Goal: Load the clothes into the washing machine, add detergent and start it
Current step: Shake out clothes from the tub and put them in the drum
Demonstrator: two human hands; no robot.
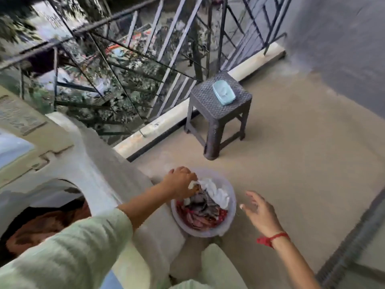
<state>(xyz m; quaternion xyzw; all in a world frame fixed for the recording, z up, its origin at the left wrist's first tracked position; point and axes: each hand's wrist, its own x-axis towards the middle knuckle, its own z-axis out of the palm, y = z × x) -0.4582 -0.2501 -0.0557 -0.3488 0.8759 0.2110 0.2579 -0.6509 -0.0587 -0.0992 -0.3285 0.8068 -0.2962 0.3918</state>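
Note:
A pale round tub (233, 211) on the floor holds a heap of clothes (205, 207): white, grey and red pieces. My left hand (182, 182) reaches down into it and pinches the top of the pile at a white and grey garment. My right hand (260, 211) hovers just right of the tub, fingers spread, holding nothing. The top-loading washing machine (98, 172) stands at the left, its lid open; a brown garment (48, 224) lies in the drum. A light blue lidded box (224, 92) rests on a dark woven stool (216, 113); I cannot tell what it holds.
A metal balcony railing (133, 65) with a low concrete kerb (166, 119) runs behind the machine and stool. A grey wall (343, 49) rises at the right. A bare concrete floor (302, 142) lies between stool, tub and wall. A doorway threshold (354, 247) is at lower right.

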